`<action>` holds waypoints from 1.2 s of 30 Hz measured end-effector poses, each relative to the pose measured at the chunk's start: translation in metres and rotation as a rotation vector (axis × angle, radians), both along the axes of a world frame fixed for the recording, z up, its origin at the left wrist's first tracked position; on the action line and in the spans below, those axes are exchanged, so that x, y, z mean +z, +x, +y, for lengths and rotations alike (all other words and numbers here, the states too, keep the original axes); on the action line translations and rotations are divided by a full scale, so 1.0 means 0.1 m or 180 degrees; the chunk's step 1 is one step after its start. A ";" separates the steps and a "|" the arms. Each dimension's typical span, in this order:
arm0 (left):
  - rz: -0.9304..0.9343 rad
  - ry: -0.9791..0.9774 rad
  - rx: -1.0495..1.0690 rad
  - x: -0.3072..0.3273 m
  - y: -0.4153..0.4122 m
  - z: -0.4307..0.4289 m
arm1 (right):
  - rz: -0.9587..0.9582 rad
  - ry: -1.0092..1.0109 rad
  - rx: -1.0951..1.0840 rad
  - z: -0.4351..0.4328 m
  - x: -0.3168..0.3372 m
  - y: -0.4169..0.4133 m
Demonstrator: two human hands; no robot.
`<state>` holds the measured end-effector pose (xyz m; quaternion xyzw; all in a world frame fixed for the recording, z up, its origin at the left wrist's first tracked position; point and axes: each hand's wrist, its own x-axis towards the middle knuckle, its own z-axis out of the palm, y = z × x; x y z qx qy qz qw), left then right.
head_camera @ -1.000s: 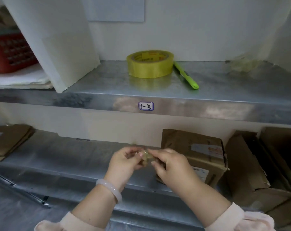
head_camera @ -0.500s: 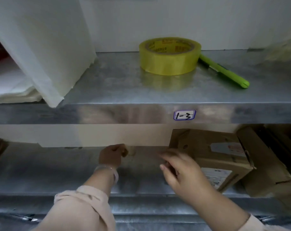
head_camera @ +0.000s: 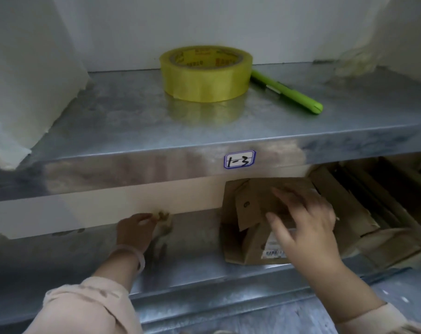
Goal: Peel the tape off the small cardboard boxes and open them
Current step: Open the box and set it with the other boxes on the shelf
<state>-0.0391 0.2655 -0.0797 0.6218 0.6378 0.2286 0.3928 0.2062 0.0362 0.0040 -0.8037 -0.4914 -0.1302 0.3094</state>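
Left hand (head_camera: 136, 231) pinches tape wad (head_camera: 163, 216); at its 3 o'clock, right hand (head_camera: 306, 227) rests with fingers spread on small cardboard box (head_camera: 247, 204).

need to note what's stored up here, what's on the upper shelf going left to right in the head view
white sheets leaning at the left → yellow tape roll → green pen → crumpled clear wad at the far right, too blurred to name
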 end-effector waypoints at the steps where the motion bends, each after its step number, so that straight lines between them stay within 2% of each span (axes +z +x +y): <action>1: 0.0068 0.0143 0.0148 0.00 0.02 -0.01 | 0.0056 -0.0008 -0.0097 -0.02 0.01 0.04; 4: 0.0074 0.0794 0.0278 0.14 0.20 -0.17 | 0.0360 0.0109 -0.0369 -0.09 0.05 0.16; 6: -0.0090 0.1148 0.0014 0.21 0.37 -0.29 | 0.0672 0.0183 -0.0512 -0.14 0.05 0.23; 8: -0.0056 0.1195 -0.0350 0.27 0.53 -0.33 | 0.1004 0.0223 -0.0494 -0.18 0.05 0.27; 12: 0.0351 0.0398 -0.0867 0.27 0.64 -0.28 | 0.1560 0.0220 -0.0325 -0.24 0.05 0.33; 14: 0.0323 0.0345 -0.0789 0.30 0.60 -0.29 | 0.1764 0.0205 -0.0214 -0.27 0.07 0.35; 18: -0.0151 0.0667 -0.0462 0.49 0.62 -0.52 | 0.2101 0.0173 -0.0173 -0.33 0.10 0.41; 20: -0.0174 0.0389 -0.0717 0.56 0.71 -0.72 | 0.2438 0.0161 -0.0139 -0.35 0.12 0.43; 23: -0.0510 -0.0396 -0.1331 0.56 0.85 -1.07 | 0.2881 0.0170 -0.0029 -0.38 0.15 0.45; 25: -0.0561 -0.0791 -0.1769 0.58 0.92 -1.29 | 0.2918 0.0164 0.0009 -0.40 0.16 0.48; 27: -0.0534 -0.0810 -0.2093 0.59 1.00 -1.43 | 0.2950 0.0121 0.0077 -0.40 0.17 0.49; 32: -0.0658 -0.0910 -0.1792 0.64 1.08 -1.46 | 0.3035 0.0136 0.0182 -0.44 0.19 0.52; 36: -0.0725 -0.0910 -0.1813 0.72 1.08 -1.44 | 0.3049 0.0112 0.0282 -0.49 0.14 0.54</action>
